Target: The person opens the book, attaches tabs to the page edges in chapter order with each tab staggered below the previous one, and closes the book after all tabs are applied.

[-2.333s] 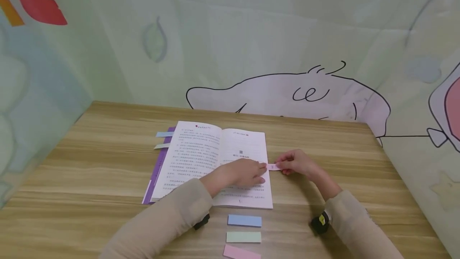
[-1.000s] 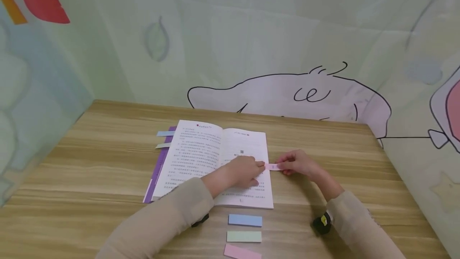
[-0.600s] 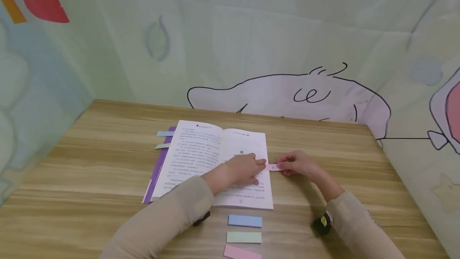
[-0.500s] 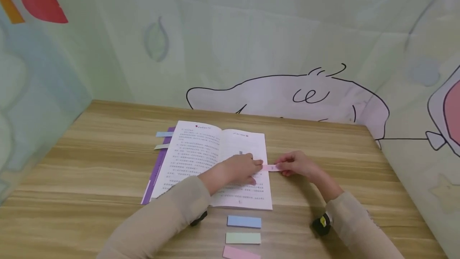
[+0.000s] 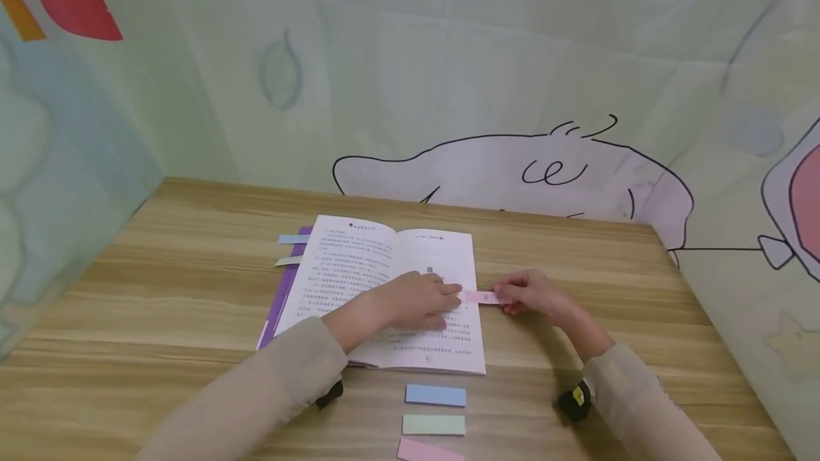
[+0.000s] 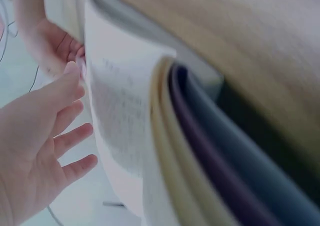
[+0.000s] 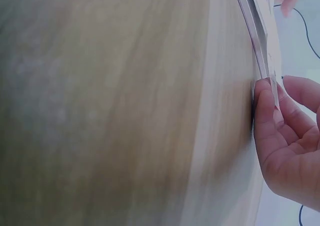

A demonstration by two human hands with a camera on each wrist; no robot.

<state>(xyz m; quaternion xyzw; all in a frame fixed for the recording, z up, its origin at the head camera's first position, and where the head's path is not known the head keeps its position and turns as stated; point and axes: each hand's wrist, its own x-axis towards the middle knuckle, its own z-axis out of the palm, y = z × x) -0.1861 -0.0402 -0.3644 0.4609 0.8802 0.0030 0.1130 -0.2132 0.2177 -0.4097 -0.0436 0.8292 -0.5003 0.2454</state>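
An open book (image 5: 346, 269) with a purple cover lies on the table. A pink sticky tab (image 5: 477, 297) lies across the right page's outer edge, its outer part sticking out past the paper. The right hand (image 5: 534, 294) pinches that outer end between thumb and fingers, low by the tabletop in the right wrist view. Over the right page is the left hand (image 5: 416, 299), fingers extended toward the tab, fingertips right at its inner end. In the left wrist view, the left hand's spread fingers (image 6: 75, 141) hold nothing.
Blue (image 5: 293, 239) and pale green (image 5: 288, 260) tabs stick out from the book's left side. In front of the book lie a blue sticky-note pad (image 5: 435, 395), a green pad (image 5: 433, 425) and a pink pad (image 5: 429, 450). A printed cloth wall (image 5: 410, 77) stands behind the table.
The left hand has drawn left from the page's edge, uncovering more of the pink tab, and its forearm has shifted left. The right hand keeps its pinch in about the same place.
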